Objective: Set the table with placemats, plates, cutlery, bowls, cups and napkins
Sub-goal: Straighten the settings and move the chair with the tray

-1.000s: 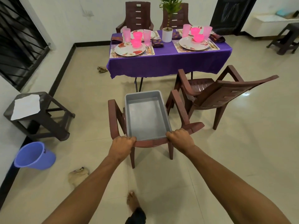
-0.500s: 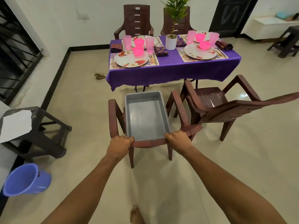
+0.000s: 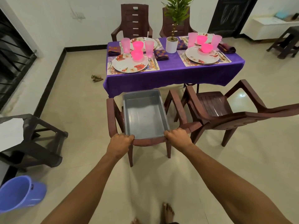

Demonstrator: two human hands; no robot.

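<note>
Well beyond both hands' fingers [image 3: 129, 137], the set table [image 3: 171, 73].

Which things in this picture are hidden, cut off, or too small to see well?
Head view only:
- Seat of the near chair: covered by the gray tub.
- Fingertips of the left hand and right hand: curled over the chair back.
- Far plates: partly behind pink cups and bowls.
- Cutlery: too small to tell the pieces apart.
- Blue bucket: cut by the left edge.
</note>
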